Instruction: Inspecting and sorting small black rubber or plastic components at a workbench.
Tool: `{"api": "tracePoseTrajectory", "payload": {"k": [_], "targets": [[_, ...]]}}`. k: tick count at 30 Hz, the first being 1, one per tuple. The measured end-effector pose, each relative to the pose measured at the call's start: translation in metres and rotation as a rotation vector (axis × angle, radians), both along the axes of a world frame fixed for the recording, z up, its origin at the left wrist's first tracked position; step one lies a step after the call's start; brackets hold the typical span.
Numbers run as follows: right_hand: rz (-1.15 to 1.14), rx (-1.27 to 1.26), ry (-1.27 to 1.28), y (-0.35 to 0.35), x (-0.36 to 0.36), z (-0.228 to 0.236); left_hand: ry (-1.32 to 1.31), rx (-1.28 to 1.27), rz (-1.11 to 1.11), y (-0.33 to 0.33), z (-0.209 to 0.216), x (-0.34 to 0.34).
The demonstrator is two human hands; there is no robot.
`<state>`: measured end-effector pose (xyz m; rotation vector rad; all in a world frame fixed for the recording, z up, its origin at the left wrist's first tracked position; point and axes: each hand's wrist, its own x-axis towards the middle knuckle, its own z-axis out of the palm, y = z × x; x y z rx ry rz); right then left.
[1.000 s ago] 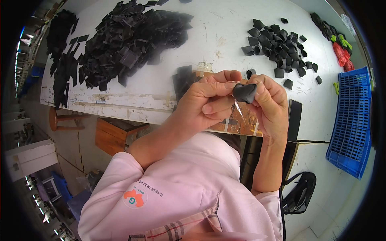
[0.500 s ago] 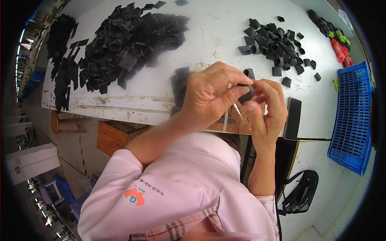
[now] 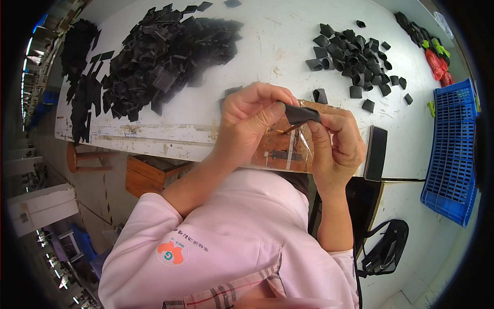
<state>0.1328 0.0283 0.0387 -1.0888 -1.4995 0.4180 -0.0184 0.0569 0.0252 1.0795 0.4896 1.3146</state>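
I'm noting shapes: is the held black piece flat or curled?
Curled. The black piece, pinched between the left hand and right hand, has a curved upper edge; whether its ends join, I cannot tell.

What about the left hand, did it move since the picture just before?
Yes: the left hand, pinching the small black piece, has shifted left, farther from the black oblong box on the right.

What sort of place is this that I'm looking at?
Probably a workshop or small factory. A scuffed white worktable carries a large heap of flat black pieces and a smaller cluster of curled ones; the left hand and right hand hold a black piece.
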Motion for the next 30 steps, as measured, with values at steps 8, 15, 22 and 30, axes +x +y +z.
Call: {"api": "tracePoseTrajectory", "payload": {"k": [8,15,22,30], "targets": [[0.186,-0.267,0.23,-0.001,0.01,0.004,0.507,0.373,0.127,0.01,0.029,-0.002],[0.197,-0.19,0.083,0.008,0.008,0.006,0.615,0.562,0.253,0.012,0.024,-0.002],[0.091,-0.207,-0.219,0.0,0.009,0.023,0.297,0.232,0.071,0.015,0.001,-0.002],[-0.029,0.052,-0.338,0.007,-0.003,0.01,0.453,0.293,0.111,0.016,-0.011,-0.009]]}}
